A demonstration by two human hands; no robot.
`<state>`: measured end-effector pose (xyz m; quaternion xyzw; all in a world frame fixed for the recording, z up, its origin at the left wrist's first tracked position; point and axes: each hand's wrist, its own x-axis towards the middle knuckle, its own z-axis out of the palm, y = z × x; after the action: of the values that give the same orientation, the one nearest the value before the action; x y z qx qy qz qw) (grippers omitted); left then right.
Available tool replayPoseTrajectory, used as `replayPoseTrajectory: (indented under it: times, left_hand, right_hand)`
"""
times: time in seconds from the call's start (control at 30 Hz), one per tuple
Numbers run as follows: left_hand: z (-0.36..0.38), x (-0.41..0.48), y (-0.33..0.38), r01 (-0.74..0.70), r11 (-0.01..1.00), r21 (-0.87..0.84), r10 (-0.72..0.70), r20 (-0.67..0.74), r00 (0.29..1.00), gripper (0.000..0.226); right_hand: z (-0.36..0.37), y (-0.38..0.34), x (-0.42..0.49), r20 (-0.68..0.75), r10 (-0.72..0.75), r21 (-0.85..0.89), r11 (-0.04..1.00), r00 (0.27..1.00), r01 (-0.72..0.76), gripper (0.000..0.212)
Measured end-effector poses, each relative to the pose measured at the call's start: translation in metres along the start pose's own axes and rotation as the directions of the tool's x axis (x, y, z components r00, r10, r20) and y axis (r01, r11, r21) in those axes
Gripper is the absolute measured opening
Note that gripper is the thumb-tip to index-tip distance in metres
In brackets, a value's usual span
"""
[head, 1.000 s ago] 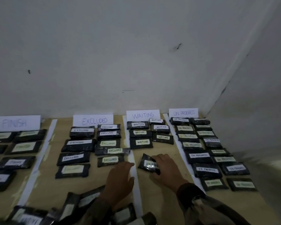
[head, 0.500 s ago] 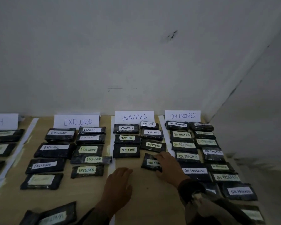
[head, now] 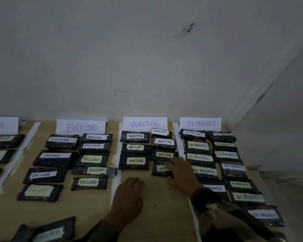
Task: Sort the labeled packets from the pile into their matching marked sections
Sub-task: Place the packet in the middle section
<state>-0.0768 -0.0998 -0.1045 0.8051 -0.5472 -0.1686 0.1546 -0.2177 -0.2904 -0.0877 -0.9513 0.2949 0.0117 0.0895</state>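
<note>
Below the WAITING sign (head: 145, 123), the right hand (head: 181, 173) lies palm down with its fingers nearly straight over the right end of a packet labeled WAITING (head: 160, 169), pressing on it rather than gripping it (part of the label is hidden under the fingers). That packet is the nearest one in the right column under the sign, touching the packet above it. The left hand (head: 128, 194) rests flat on the wooden table (head: 157, 215) further below the sign, relaxed and holding nothing. The unsorted pile (head: 47, 231) lies far below-left of the sign.
</note>
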Motion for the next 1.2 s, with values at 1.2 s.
replayPoseTrajectory:
  times: [1.2]
  left_hand:
    - [-0.123,-0.161,-0.153,0.144,0.989,-0.034,-0.145,-0.013,0.989,0.051]
  right_hand:
    - [0.026,-0.288,-0.074,0.277,-0.108,0.386,0.922,0.955,-0.007,0.027]
